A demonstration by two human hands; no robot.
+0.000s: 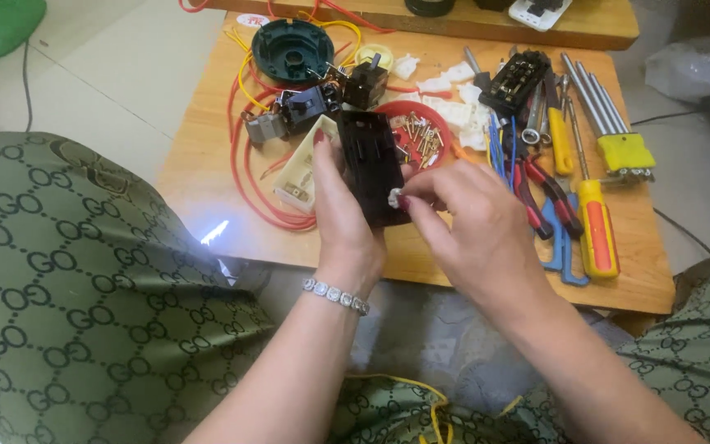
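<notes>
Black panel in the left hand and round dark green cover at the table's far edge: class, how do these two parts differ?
The black panel is long and rectangular; the dark green cover is round. The panel is held upright in the left hand, with the right hand pressing a small white piece to its lower edge; the cover lies untouched on the wooden table. Both are dark and look like plastic.

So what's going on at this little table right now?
A person sits at a low wooden table working on small electrical parts. The left hand holds a dark rectangular housing upright, while the right hand pinches a small white piece against its lower edge. Behind them sit a red dish of screws, red wire, white plastic parts, yellow-handled screwdrivers and pliers.
</notes>
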